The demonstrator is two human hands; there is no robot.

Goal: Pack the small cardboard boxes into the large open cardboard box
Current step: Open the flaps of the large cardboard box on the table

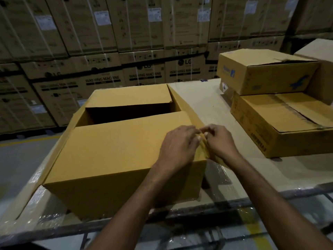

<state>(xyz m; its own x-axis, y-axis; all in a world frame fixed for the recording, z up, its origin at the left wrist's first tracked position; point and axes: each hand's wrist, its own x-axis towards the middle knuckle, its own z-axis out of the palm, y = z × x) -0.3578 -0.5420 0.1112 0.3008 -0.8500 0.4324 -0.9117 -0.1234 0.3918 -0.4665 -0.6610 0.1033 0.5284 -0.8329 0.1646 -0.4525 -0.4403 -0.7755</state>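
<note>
The large cardboard box point(115, 152) stands in the middle of the table. Its near flap and far flap point(131, 96) are folded inward, with a dark gap open between them. My left hand point(178, 147) and my right hand point(220, 141) meet at the box's right edge, fingertips curled together and pinching the right side flap point(201, 150). A smaller cardboard box point(266, 73) with blue print sits at the right, stacked on a flatter cardboard box point(281, 123) whose top flaps are partly loose.
The table point(207, 98) is covered in brown paper, with plastic wrap along its near edge. Part of another carton point(322, 53) shows at the far right. Stacked washing-machine cartons point(144, 74) form a wall behind the table. Grey floor lies to the left.
</note>
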